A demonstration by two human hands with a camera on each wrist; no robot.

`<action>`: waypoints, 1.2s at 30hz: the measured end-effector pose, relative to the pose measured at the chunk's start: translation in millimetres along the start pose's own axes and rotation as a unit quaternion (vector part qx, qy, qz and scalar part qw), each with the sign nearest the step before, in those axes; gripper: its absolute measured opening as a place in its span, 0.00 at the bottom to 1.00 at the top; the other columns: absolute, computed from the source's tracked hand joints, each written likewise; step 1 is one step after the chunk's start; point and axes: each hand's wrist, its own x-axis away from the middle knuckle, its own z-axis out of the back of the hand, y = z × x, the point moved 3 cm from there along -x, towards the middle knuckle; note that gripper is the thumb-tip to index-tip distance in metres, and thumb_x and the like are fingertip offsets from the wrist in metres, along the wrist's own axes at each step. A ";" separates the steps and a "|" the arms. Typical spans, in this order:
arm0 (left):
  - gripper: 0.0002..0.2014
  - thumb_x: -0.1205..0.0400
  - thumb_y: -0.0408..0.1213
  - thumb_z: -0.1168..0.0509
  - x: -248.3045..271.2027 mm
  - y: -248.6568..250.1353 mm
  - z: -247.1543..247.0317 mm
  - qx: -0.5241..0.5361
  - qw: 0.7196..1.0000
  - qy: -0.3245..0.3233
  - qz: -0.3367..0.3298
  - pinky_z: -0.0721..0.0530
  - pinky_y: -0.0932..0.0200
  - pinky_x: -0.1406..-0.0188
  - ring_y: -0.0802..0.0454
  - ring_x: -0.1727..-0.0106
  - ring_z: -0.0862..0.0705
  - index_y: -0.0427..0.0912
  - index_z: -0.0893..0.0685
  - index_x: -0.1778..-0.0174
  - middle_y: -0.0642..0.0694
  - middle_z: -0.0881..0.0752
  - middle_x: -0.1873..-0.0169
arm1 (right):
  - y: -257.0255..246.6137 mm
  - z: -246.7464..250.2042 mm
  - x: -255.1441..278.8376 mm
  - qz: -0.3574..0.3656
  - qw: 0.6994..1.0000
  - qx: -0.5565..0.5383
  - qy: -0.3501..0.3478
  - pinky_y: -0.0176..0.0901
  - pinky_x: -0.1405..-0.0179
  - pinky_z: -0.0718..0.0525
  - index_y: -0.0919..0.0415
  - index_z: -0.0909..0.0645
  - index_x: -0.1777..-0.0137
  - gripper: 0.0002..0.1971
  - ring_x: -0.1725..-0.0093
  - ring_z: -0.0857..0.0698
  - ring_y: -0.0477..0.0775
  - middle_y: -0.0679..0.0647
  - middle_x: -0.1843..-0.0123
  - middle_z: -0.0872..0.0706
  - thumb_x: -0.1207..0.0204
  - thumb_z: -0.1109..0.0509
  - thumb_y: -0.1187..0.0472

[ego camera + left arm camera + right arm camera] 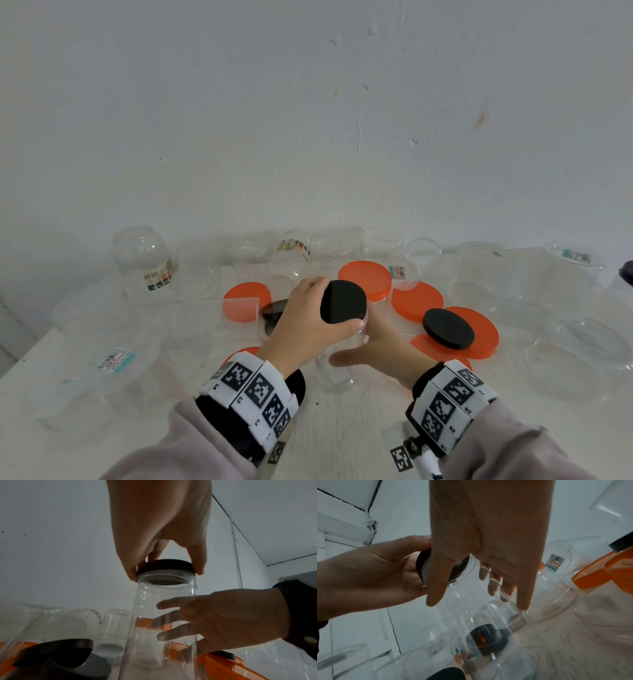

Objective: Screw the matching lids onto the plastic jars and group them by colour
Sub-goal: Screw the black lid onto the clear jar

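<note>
A clear plastic jar stands upright in the middle of the table, topped by a black lid. My left hand grips that lid from above, thumb on its near rim and fingers over the far rim. In the left wrist view the black lid sits on the jar's threaded neck. My right hand wraps the jar's body, fingers behind it and thumb in front. The right wrist view shows the fingers through the clear wall.
Several orange lids lie flat behind and to the right, one carrying a loose black lid. Another black lid lies left of the jar. Open clear jars ring the white table. A black-lidded jar stands far right.
</note>
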 end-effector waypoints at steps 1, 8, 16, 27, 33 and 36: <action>0.42 0.27 0.56 0.27 0.2 1.2 -1.1 -0.008 1.000 -0.003 0.000 0.37 0.69 0.40 0.62 0.29 0.36 0.47 0.36 0.20 0.55 0.34 0.25 | 0.5 -0.1 0.8 0.001 1.000 -0.001 -0.002 0.15 0.53 0.26 0.34 0.36 0.30 0.45 0.39 0.26 0.23 0.34 0.34 0.23 0.40 0.14 0.65; 0.42 0.27 0.57 0.27 0.3 4.9 -1.1 -0.027 1.000 -0.006 0.004 0.38 0.67 0.39 0.60 0.26 0.37 0.48 0.37 0.20 0.56 0.34 0.25 | 0.9 0.1 1.4 0.011 1.000 0.002 -0.005 0.13 0.51 0.28 0.33 0.38 0.29 0.46 0.38 0.28 0.21 0.33 0.32 0.25 0.39 0.15 0.64; 0.54 0.32 0.57 0.23 7.1 -6.5 -4.3 0.064 0.997 -0.025 0.033 0.36 0.67 0.34 0.59 0.23 0.37 0.50 0.48 0.16 0.57 0.37 0.23 | -0.6 4.5 11.5 -0.016 0.999 0.040 -0.012 0.35 0.34 0.34 0.37 0.44 0.21 0.52 0.25 0.34 0.41 0.34 0.26 0.31 0.38 0.15 0.59; 0.54 0.30 0.42 0.20 25.9 -33.1 -24.0 0.257 0.963 -0.042 0.075 0.37 0.59 0.22 0.67 0.24 0.33 0.59 0.52 0.17 0.68 0.30 0.28 | -54.3 23.9 22.5 0.078 0.986 0.147 0.012 0.41 0.27 0.36 0.34 0.45 0.20 0.44 0.24 0.37 0.36 0.31 0.21 0.39 0.34 0.24 0.41; 0.41 0.29 0.40 0.21 23.7 -32.5 -31.7 0.267 0.962 0.000 0.054 0.28 0.67 0.33 0.72 0.32 0.26 0.59 0.36 0.25 0.64 0.23 0.32 | -79.8 19.4 5.4 0.088 0.944 0.313 -0.049 0.36 0.34 0.30 0.44 0.39 0.19 0.40 0.29 0.34 0.40 0.37 0.22 0.37 0.30 0.25 0.46; 0.42 0.30 0.42 0.20 23.9 -34.5 -33.5 0.270 0.961 0.003 0.053 0.29 0.68 0.32 0.71 0.31 0.27 0.59 0.37 0.24 0.65 0.24 0.32 | -89.8 21.0 0.5 0.073 0.927 0.359 -0.075 0.36 0.40 0.28 0.46 0.36 0.21 0.38 0.34 0.30 0.41 0.39 0.28 0.30 0.31 0.25 0.46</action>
